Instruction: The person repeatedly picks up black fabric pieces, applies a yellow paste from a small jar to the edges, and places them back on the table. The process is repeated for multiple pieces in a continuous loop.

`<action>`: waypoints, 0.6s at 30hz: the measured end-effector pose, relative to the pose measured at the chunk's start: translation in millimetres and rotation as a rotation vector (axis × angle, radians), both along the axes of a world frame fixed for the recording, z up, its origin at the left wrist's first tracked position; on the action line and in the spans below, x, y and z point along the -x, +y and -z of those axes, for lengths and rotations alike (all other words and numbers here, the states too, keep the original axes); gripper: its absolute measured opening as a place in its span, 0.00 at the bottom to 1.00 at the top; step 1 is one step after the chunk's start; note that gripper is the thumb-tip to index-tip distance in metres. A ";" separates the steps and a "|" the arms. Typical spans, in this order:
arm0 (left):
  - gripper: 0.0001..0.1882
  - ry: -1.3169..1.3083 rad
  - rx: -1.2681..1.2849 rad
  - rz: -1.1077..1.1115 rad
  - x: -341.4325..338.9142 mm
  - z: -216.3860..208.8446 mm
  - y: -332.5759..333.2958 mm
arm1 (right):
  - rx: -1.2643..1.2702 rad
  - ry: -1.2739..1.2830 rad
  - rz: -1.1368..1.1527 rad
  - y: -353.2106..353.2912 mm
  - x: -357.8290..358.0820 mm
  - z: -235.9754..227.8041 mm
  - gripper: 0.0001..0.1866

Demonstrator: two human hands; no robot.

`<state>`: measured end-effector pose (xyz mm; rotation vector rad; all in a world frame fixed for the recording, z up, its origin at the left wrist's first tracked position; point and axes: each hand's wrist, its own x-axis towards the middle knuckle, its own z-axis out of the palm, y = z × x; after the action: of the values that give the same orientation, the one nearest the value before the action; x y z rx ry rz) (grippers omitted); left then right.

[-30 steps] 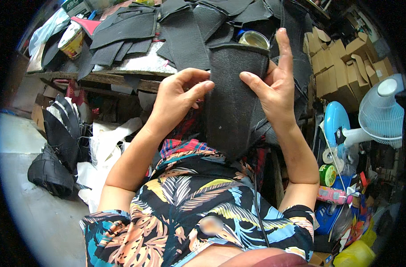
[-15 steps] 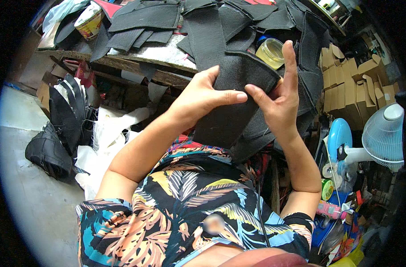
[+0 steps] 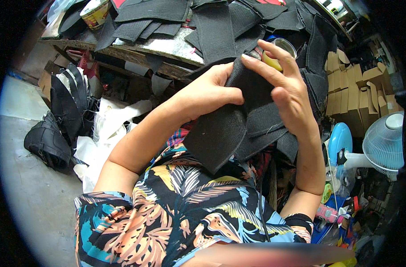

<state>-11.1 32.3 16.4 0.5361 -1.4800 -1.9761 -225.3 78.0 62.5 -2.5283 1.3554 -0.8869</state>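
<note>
A black piece of textured, leather-like material (image 3: 217, 133) hangs from my left hand (image 3: 214, 91). The thumb lies over its near face and the fingers are behind it, out of sight. Its upper end is folded or bent over near the fingertips. My right hand (image 3: 290, 91) is open at the right of the piece, fingers stretched out. The index fingertip is at the piece's upper edge; whether it touches cannot be told. Just behind the right fingers stands a clear round jar (image 3: 286, 46) with something yellow in it, partly hidden.
Many black cut pieces (image 3: 212, 35) cover the worktable (image 3: 167, 48). At its far left stands a printed tub (image 3: 95, 15). Sewn black parts (image 3: 51, 144) and white cloth scraps (image 3: 109, 129) lie at left. Cardboard boxes (image 3: 359, 95) and a fan (image 3: 383, 142) are at right.
My left hand has tilted the black piece, its lower end swinging toward me. My right hand has let go with its thumb and spread its fingers by the upper edge.
</note>
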 end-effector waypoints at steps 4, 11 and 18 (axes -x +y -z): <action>0.25 -0.094 0.025 0.039 -7.3 -2.5 -0.5 | 0.299 0.265 0.138 -7.6 3.7 -1.0 0.36; 0.25 -0.084 0.091 0.090 -6.1 -1.0 1.5 | 0.246 0.259 0.028 -4.2 -0.6 -0.3 0.41; 0.23 -0.092 -0.005 -0.020 -20.1 -3.8 -0.4 | 0.260 0.050 -0.059 -3.4 7.6 7.8 0.22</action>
<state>9.0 31.9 20.2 0.6490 -1.5193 -1.9628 -233.0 74.6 54.7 -2.7835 1.2443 -1.0567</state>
